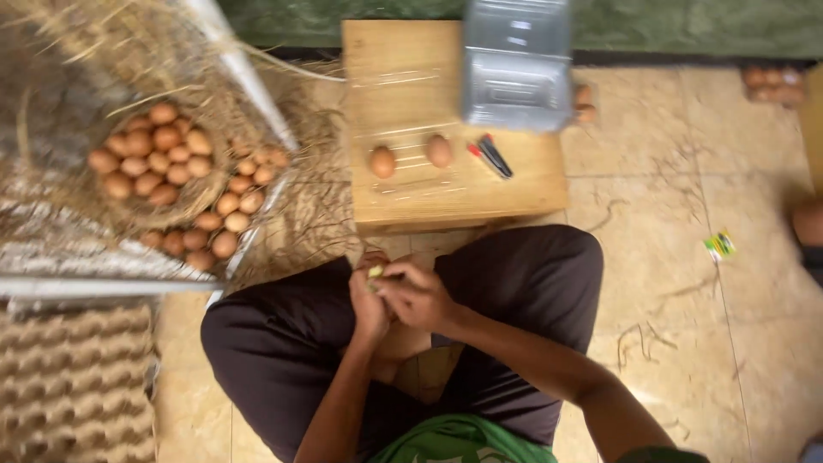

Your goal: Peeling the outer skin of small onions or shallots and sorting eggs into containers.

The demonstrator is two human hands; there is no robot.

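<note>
Tiled floor with a low wooden table (454,184); small green-yellow packet (719,245) lying off right; grey box (517,64) on the table's far edge; left hand (369,307) and right hand (420,296) pressed together over the lap, fingertips pinching a small yellowish bit (375,272) between them; two eggs (411,156) sit well apart.

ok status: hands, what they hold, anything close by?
Left hand and right hand together over lap, pinching a small yellowish item. Two eggs and markers untouched on wooden stool ahead.
</note>
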